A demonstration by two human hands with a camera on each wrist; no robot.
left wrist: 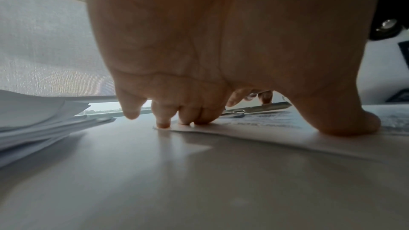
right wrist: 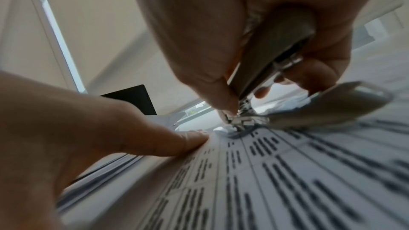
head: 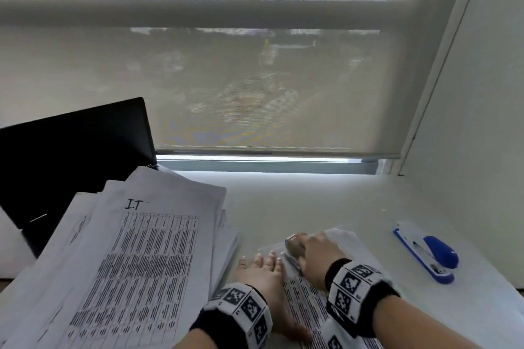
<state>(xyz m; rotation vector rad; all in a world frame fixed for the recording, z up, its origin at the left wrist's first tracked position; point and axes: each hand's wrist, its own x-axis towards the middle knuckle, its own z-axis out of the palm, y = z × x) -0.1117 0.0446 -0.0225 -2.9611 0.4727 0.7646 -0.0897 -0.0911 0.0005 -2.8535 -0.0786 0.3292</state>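
The print on the sheet (head: 304, 299) is too blurred to read; the left hand (head: 264, 272) and right hand (head: 316, 253) cover its far corner; the metal tool (right wrist: 274, 46) shows only in part between the right hand's fingers. The laptop (head: 71, 150) and the paper stack (head: 136, 263) run off the left and lower edges.

Office desk by window — printed table sheets (head: 136, 263), blue stapler (head: 431, 256), laptop (head: 71, 156), roller blind (head: 255, 79).
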